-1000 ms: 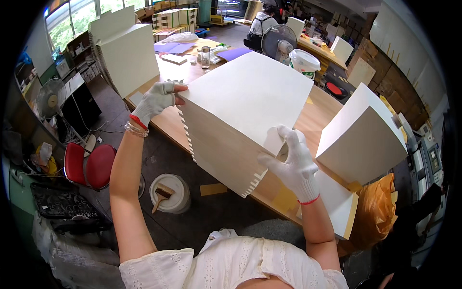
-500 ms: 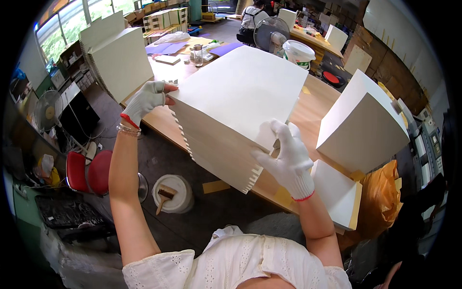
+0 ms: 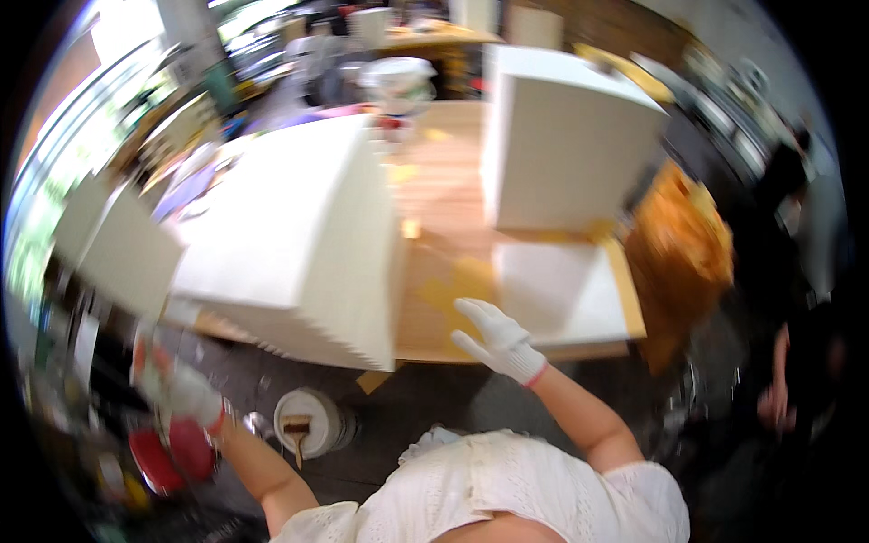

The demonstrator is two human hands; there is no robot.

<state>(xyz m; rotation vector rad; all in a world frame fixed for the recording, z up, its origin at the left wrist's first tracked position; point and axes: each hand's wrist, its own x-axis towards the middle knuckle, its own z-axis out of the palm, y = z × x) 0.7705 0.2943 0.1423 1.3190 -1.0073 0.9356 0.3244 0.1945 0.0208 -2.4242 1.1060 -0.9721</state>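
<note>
Holding spread-fingered right hand (image 3: 500, 342) well apart from left hand (image 3: 186, 387), too blurred to tell its grip, flanking white stack (image 3: 290, 226). Showing blurred, unreadable markings on white bucket (image 3: 398, 81).

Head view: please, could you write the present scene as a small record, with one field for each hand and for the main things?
Left hand: gloved, blurred, left of the large white stack; finger pose unclear
Right hand: gloved, fingers spread, holding nothing visible, near the table's front edge
Large white stack: on the table, left part
Second white stack: upright, right part
Orange bag: right of the table
Brush: atop the white bucket
</note>
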